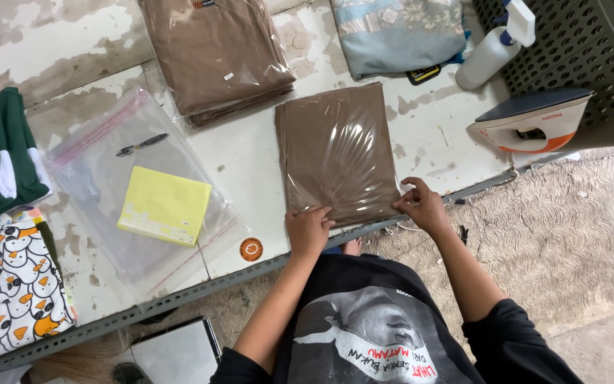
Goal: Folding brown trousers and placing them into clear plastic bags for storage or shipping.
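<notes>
Where both hands press: glossy bagged brown garment (335, 149).

garment packing workshop | bagged folded shirts (214, 53) | clear bags (101, 178) | iron (531, 122) | worn table (435, 135)
</notes>
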